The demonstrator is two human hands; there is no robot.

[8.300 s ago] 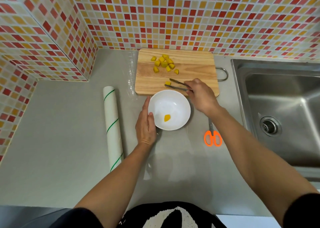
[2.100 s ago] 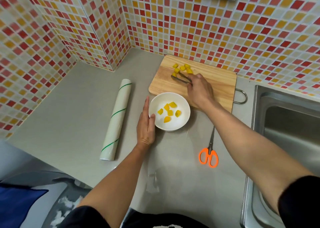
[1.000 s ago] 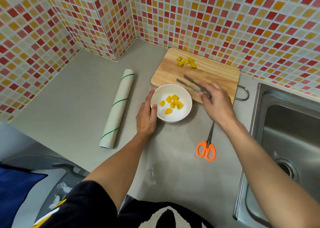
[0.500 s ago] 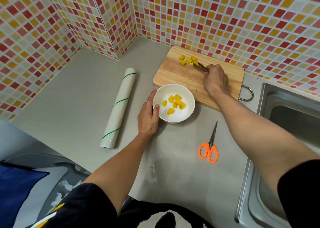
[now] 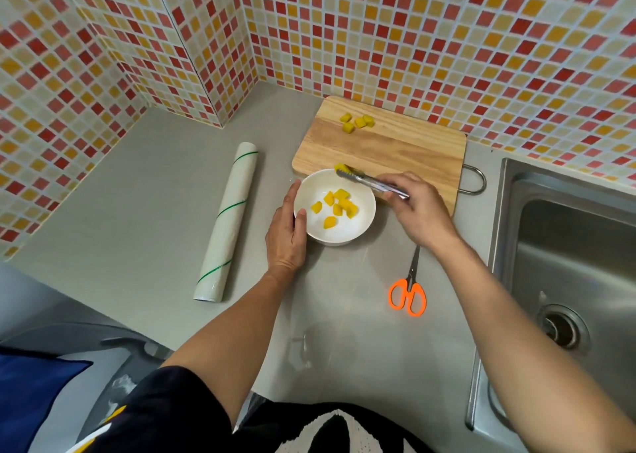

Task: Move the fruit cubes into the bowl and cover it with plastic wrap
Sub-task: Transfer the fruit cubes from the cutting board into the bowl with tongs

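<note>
Head camera looks down on a grey countertop (image 5: 137, 211) where the right hand (image 5: 418, 208) is pinched shut around a pair of metal tongs (image 5: 370, 182), and the tong tips grip one yellow fruit cube (image 5: 341, 168) right at the bowl's rim, about 12 o'clock of the white bowl (image 5: 364, 225). The left hand (image 5: 287, 232) lies flat-fingered against the bowl's 9 o'clock side, thumb on the rim, fingers together, steadying rather than gripping. Six or so cubes already sit inside the bowl, and a small cluster of four fruit cubes (image 5: 358, 122) waits at the far end of the wooden cutting board (image 5: 395, 149), toward 12 o'clock from the bowl. To finish this carry well, I'd say the cube should travel a little further in over the bowl's middle before the tongs relax, since a release at the rim could let it bounce back onto the board. A light squeeze seems wise; the fruit looks soft and could be mashed or slip. Keeping the left hand where it is should stop the bowl skidting. The plastic wrap roll (image 5: 227, 222) lies at 9 o'clock of the bowl, well apart, and the orange-handled scissors (image 5: 407, 294) at 5 o'clock, both untouched.
</note>
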